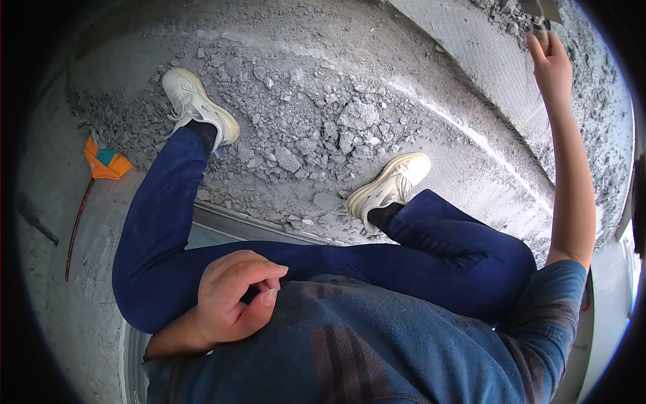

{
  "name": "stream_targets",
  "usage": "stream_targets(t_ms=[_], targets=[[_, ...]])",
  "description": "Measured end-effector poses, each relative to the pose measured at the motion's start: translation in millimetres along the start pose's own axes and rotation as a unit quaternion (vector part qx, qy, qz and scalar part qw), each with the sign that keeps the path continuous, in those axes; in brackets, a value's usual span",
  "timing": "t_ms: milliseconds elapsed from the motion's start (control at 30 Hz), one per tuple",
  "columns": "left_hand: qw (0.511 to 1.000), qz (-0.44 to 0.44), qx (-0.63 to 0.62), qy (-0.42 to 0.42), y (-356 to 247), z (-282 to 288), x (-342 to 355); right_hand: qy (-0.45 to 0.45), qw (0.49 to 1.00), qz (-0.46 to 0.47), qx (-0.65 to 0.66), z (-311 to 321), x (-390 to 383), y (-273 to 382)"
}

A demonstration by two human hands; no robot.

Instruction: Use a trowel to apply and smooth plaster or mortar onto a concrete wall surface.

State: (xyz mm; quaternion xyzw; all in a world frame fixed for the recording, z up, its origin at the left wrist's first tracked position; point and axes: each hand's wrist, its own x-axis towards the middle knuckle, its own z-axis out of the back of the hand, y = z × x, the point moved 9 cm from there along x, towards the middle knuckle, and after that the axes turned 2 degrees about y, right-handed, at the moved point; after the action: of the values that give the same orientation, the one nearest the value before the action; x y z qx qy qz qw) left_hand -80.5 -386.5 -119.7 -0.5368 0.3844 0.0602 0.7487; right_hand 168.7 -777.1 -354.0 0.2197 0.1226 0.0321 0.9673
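Note:
At the far right, my right arm reaches out and my right hand (554,71) is closed round the short handle of a trowel (546,9). Its flat metal blade is partly cut off by the upper edge of the view, close to grey rubble. My left hand (239,293) rests in front of my body above my lap. Its fingers curl in toward the thumb, and nothing shows between them.
Broken grey rubble (306,128) lies heaped between my shoes (196,108). A long raised slab edge (484,94) crosses toward the right. On the left lies an orange broom (106,161) with a red stick. A metal track (256,223) runs just before my legs.

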Motion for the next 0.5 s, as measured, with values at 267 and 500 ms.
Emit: stream_targets(t_ms=[267, 500], targets=[[1.000, 0.012, 0.016, 0.010, 9, -2, 0, 0.228, 0.970, 0.004, 0.086, -131, -70, 92], [1.000, -0.002, 0.003, -0.011, 8, 5, -5, 0.236, 0.963, 0.128, -0.038, -246, -42, 181]])
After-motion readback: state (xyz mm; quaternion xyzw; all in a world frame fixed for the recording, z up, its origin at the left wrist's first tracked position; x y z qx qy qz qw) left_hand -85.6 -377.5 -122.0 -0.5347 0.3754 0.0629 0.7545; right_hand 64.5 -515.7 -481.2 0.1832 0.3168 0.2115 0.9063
